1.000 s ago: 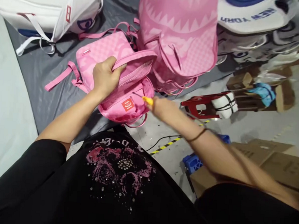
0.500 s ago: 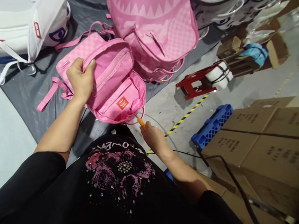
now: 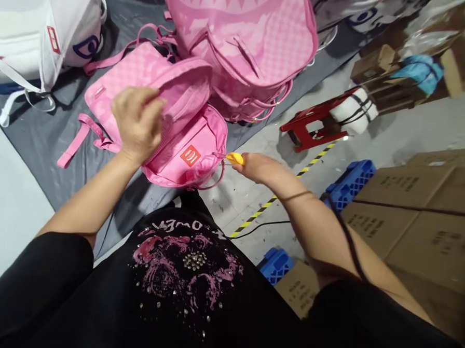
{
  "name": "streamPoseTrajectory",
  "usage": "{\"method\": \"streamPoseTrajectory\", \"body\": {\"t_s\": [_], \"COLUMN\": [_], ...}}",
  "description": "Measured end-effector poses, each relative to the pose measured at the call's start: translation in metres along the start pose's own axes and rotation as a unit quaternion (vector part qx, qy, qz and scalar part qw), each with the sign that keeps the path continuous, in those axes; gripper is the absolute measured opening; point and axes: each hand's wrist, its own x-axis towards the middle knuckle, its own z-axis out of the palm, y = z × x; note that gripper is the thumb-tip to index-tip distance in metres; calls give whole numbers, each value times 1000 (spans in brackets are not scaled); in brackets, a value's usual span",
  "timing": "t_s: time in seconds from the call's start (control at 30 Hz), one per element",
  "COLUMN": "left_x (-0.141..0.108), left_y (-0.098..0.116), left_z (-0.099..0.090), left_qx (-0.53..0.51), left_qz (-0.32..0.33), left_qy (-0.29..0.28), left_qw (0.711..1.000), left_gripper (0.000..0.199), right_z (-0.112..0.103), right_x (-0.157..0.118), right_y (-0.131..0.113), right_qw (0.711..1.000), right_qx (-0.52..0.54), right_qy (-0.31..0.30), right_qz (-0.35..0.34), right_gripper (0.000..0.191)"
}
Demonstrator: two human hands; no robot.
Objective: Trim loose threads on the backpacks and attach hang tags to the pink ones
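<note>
Grey sheet [image 3: 42,156]: wrinkled, spread beneath the bags.
Large pink backpack [image 3: 280,46]: lies on the sheet, with pale zigzag teeth printed across its front.
Small pink backpack [image 3: 124,72]: just beside the large one, on the sheet in front of the person, its flap [image 3: 193,73] raised and its inside showing.
Left hand [image 3: 137,122]: over the small backpack, fingers curled near the flap; I cannot tell whether they grip anything (the hand is blurred).
Right hand [image 3: 258,167]: grasps a yellow tool [image 3: 235,158] beside the small backpack's rim.
Orange patch [image 3: 190,155]: inside the small backpack.
</note>
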Motion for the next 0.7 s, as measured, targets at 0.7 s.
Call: {"method": "streamPoseTrajectory", "body": {"t_s": [0.7], "left_x": [-35], "left_y": [-81], "left_z": [34], "left_qx": [-7], "left_qz": [-215], "left_qy": [-103], "left_qw": [971], "left_gripper": [51], "right_z": [-20], "right_x": [0], "right_y": [-4], "right_qw": [994], "right_qx": [-46], "right_qy": [92], "right_qz": [-29], "right_gripper": [47]}}
